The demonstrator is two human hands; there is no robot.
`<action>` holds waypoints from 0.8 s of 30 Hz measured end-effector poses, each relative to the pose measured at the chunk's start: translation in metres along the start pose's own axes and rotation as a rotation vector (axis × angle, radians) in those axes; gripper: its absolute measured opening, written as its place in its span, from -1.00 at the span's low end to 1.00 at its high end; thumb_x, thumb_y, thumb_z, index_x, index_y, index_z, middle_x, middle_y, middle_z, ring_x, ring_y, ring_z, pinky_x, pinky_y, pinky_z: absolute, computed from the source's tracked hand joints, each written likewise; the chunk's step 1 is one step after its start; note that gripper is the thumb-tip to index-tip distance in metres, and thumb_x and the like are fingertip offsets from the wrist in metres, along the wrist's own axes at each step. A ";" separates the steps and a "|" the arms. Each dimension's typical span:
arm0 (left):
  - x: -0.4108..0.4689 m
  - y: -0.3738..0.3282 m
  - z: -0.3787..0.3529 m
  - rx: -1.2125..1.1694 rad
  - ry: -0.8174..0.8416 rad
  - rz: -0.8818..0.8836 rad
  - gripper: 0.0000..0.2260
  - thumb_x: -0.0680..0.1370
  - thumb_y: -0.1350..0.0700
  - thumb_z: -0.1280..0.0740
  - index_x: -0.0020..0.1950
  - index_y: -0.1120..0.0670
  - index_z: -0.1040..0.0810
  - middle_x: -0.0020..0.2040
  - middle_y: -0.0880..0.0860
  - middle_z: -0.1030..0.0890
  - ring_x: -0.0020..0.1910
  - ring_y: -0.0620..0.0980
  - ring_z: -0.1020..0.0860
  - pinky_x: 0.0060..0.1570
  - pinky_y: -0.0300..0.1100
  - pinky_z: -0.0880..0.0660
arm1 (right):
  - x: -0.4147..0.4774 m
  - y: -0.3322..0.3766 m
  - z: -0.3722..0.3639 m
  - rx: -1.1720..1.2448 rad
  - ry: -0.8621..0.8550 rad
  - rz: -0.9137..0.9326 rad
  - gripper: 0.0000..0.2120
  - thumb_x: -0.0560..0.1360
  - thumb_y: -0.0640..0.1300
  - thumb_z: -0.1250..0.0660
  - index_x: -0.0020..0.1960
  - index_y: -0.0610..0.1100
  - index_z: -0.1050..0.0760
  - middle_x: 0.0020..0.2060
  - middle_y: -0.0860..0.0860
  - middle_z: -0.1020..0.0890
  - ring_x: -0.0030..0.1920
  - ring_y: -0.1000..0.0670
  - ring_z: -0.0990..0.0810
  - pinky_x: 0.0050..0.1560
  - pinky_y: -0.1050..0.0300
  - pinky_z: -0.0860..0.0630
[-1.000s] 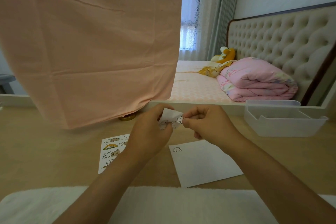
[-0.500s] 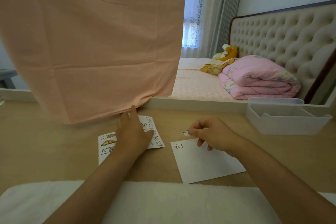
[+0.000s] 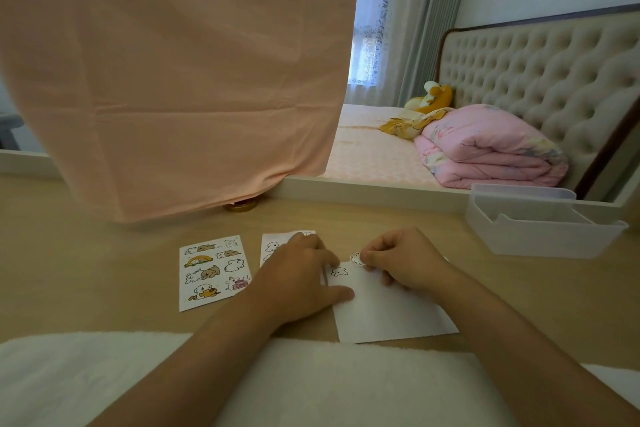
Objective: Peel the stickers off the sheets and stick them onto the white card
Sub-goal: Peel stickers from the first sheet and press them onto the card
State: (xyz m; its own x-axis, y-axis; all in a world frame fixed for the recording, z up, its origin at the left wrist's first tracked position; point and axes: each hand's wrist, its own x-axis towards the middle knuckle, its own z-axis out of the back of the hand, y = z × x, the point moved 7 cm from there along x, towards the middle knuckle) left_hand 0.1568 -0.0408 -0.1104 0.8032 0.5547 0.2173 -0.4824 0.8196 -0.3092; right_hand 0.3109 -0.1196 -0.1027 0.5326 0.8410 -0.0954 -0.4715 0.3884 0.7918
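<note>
White card (image 3: 388,308) pinned at its 9 o'clock edge by flat, empty left hand (image 3: 298,270); peeled sticker (image 3: 356,259) pinched in right hand (image 3: 405,260) at card's 12 o'clock edge. Placement step, probably: next, lowering clear of stuck sticker (image 3: 338,272), then pressing flat.

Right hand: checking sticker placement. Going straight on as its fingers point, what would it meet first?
Probably the left hand, its fingers on a corner of the white card; depth unclear.

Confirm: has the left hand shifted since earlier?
Yes. The left hand shifted right, off the colourful sticker sheet, onto the white paper card's left edge.
</note>
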 end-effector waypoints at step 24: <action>0.003 0.005 -0.002 -0.093 0.023 -0.050 -0.47 0.45 -0.30 -0.40 0.36 -0.13 -0.53 0.21 -0.21 -0.47 0.24 -0.20 -0.33 0.18 -0.26 -0.32 | 0.018 0.012 -0.009 -0.246 0.154 0.093 -0.88 0.48 -0.10 -0.50 -0.22 -0.10 -0.70 -0.43 0.03 -0.64 -0.49 0.02 -0.48 -0.44 0.20 -0.52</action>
State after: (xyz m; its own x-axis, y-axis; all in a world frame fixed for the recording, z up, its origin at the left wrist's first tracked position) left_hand 0.1578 -0.0351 -0.1128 0.8337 0.5093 0.2132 -0.4080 0.8285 -0.3836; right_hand 0.3087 -0.0970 -0.1004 0.3754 0.9171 -0.1344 -0.6794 0.3709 0.6331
